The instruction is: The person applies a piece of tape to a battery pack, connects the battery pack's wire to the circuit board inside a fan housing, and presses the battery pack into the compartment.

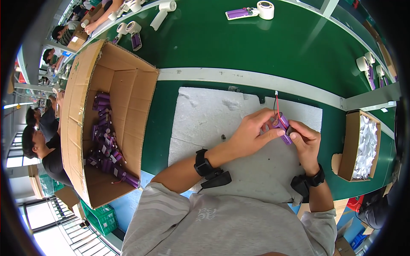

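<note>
A: Holding what, and where?

B: Pinching purple battery pack [283,123] with both left hand [251,131] and right hand [306,143], over white foam board [205,117]; red and black wires [278,106] included.

A: Noted anything beside?

B: Logged more purple packs [104,143] inside cardboard box [73,123] at left, white packets [367,145] in smaller box [351,145] at right.

The battery pack [285,124] between the left grip [249,133] and right grip [308,146] is purple, its wires [278,104] red and black, its connector [276,92] white. Beneath the grips, the foam sheet [205,113] is white with grey smudges, the table [155,132] green. Left of them, a carton [73,123] is brown, the battery cells [102,136] inside purple; right, white packets [367,147] fill a brown box [350,147]. Beyond, a handheld fan [265,11] pairs white with purple.
</note>
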A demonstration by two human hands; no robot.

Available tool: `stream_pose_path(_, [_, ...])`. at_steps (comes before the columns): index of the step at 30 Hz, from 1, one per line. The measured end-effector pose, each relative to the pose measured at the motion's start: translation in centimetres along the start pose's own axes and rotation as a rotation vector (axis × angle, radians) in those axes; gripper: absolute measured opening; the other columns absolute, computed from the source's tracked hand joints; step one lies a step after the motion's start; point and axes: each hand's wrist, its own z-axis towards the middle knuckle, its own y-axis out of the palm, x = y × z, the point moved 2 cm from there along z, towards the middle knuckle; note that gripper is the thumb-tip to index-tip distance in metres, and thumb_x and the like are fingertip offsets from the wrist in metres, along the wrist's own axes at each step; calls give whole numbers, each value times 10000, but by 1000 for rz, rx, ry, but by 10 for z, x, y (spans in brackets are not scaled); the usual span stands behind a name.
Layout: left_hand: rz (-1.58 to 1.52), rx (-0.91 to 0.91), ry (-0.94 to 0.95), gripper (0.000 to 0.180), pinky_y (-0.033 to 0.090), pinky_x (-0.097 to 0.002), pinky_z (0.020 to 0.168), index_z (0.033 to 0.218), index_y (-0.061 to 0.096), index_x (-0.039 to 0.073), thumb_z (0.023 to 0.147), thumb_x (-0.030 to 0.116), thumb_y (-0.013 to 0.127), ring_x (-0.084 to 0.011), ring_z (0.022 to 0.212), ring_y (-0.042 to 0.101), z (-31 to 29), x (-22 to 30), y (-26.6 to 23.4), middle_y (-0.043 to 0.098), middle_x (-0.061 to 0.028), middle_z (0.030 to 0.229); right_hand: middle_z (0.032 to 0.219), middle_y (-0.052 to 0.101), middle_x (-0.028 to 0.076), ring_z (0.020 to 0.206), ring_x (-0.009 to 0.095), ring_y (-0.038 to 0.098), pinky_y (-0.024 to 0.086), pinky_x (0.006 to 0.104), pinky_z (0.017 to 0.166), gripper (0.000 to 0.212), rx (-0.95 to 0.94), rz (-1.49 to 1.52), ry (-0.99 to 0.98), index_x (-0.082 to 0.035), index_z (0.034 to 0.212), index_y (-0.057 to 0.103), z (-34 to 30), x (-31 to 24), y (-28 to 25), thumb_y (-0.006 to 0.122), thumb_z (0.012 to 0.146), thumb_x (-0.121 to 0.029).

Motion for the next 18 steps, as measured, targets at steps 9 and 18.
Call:
stream_pose_path(9, [-6,25,-17,383,456,-291,584,1111,568,-24,837,212,693,-188,700,557,0,-5,0,588,-99,885,1135,639,134,925,135,602,505,261,815,402,-46,63,85,6,1183,618,3,-2,3,702,792,42])
stream_pose_path(18, [25,22,18,381,455,-283,597,1105,583,-25,816,188,711,-182,718,555,2,-5,-3,581,-99,915,1075,636,103,897,102,574,496,248,783,439,-91,22,152,5,1227,587,4,0,5,695,802,35])
